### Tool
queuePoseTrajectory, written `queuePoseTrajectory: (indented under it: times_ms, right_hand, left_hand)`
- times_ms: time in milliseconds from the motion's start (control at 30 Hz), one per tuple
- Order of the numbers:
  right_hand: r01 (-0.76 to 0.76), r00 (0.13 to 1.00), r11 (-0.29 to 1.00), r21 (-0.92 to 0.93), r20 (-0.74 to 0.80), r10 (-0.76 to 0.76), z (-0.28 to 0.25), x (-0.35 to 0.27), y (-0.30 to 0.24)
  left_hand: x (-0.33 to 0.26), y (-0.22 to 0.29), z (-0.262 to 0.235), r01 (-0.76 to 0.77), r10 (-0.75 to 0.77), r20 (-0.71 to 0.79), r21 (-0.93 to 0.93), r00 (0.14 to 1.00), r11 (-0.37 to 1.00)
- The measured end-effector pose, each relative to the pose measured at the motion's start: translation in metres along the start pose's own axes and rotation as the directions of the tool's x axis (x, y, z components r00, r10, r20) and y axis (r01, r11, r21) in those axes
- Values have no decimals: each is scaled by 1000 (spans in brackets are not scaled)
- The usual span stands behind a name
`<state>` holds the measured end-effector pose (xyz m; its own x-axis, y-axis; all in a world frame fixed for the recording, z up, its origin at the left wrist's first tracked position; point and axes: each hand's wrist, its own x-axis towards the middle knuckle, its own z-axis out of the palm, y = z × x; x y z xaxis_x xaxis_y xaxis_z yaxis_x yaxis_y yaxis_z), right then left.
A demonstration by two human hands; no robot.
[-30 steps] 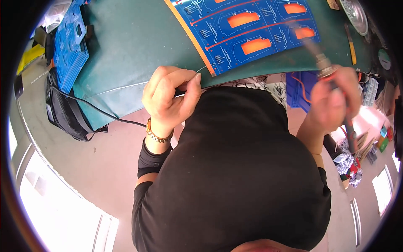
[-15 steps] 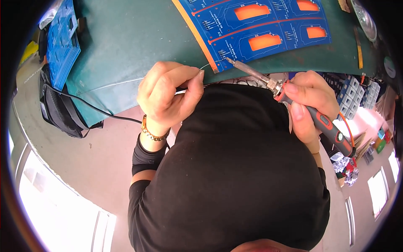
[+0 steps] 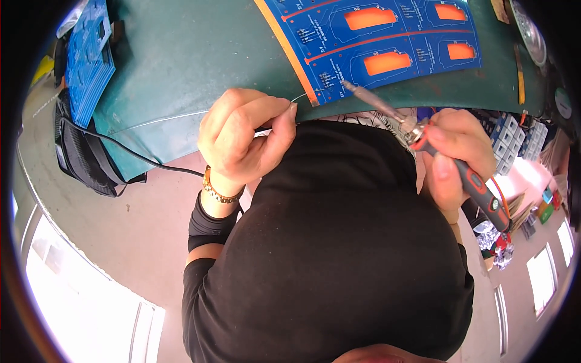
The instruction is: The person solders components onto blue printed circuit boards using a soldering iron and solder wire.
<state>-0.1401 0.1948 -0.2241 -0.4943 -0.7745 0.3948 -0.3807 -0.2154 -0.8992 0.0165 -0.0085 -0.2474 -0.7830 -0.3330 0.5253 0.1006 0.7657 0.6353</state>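
Note:
My left hand (image 3: 245,130) pinches a thin solder wire (image 3: 301,95) between thumb and forefinger, and the wire's free end reaches the near left corner of a blue circuit board panel (image 3: 357,85). In my right hand (image 3: 457,154) is a soldering iron (image 3: 478,187) with a grey and red handle. Its metal tip points up and left, over the panel close to a small group of pins (image 3: 327,78); whether it touches the board I cannot tell. Orange shows through the panel's cutouts and along its left edge.
A stack of blue boards (image 3: 91,85) stands at the far left of the green work mat (image 3: 181,54), above a black bag-like thing (image 3: 91,154). A dark cable (image 3: 151,162) runs toward my left wrist. Blue-grey parts trays (image 3: 508,139) sit at the right, below a yellow-handled tool (image 3: 520,85).
The soldering iron has moved a little to the right, its tip away from the pins. My left hand and the wire have hardly moved. The panel appears shifted slightly right in view.

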Motion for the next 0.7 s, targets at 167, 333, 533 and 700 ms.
queuePoseTrajectory:
  times_ms: [167,333,533,700]
  right_hand:
    - [-17,996,1000,23,-91,19,-10,-3,1]
    - [-71,992,997,32,-98,73,3,-1,0]
    - [-28,999,999,-40,26,29,3,16,-3]
    - [-15,999,999,-52,40,17,10,19,-3]
  left_hand:
    - [0,1,2,34,-35,-29,-9,999,999]
    - [-2,3,6,132,-131,-41,20,991,991]
    - [-2,2,5,105,-105,-49,8,993,994]
    - [-3,2,3,117,-116,-42,25,992,993]
